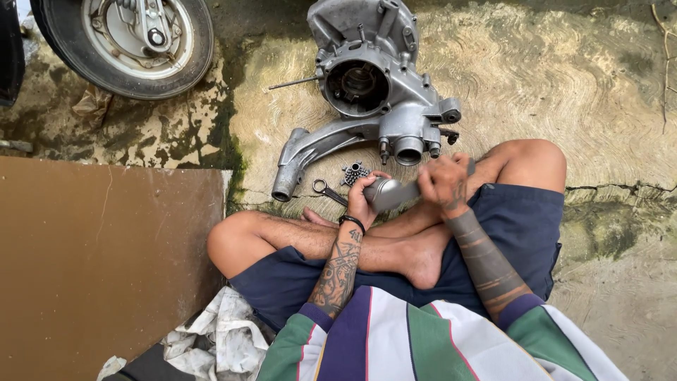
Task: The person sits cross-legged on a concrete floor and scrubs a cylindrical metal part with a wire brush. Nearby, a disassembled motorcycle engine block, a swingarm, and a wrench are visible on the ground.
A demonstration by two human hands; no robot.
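Left hand [361, 200] clasps metal part [386, 193] steady over the lap; right hand [443, 182] fisted round its handle end, engine casing [374, 92] on floor ahead.

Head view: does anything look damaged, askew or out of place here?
Mostly workshop clutter. The engine casing lies on bare, moss-stained concrete, a wrench and small gear loose beside it. A crack runs through the concrete by the person's knee.
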